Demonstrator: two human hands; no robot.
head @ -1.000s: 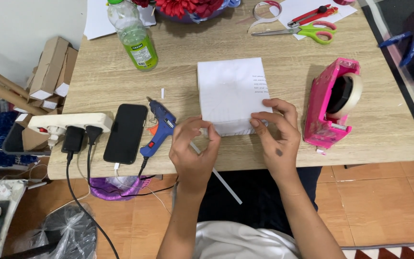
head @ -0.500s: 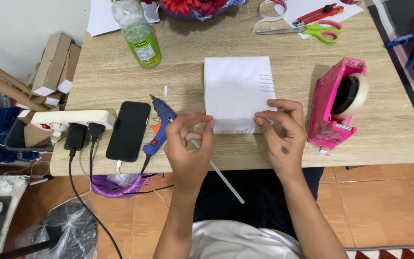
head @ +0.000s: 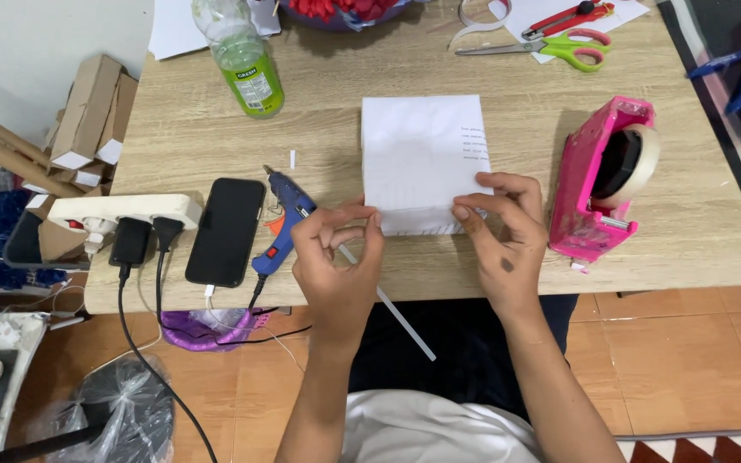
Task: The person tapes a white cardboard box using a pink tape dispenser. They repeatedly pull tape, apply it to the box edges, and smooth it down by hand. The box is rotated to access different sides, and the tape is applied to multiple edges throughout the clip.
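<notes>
Pale wood-grain tabletop (head: 490,69) runs across under me, its near edge just past my wrists, orange tiled floor (head: 688,360) beyond it. My left hand (head: 336,257) has thumb and fingers pinched together on a thin white stick (head: 400,317), which slants out over the table's near edge toward my lap. My right hand (head: 503,231) lies on the near right corner of a folded white paper sheet (head: 422,154), fingertips pressing its lower edge; I cannot tell if they pinch it. That sheet lies flat at the middle of the table, its near edge close to the rim.

Just left of my left hand sits a blue glue gun (head: 285,219), then a black phone (head: 226,231) and a white power strip (head: 122,210). Just right of my right hand stands a pink tape dispenser (head: 602,184). Bare wood stays open beyond the sheet, up to a green plastic bottle (head: 242,60) and green-handled scissors (head: 551,47) at the far edge.
</notes>
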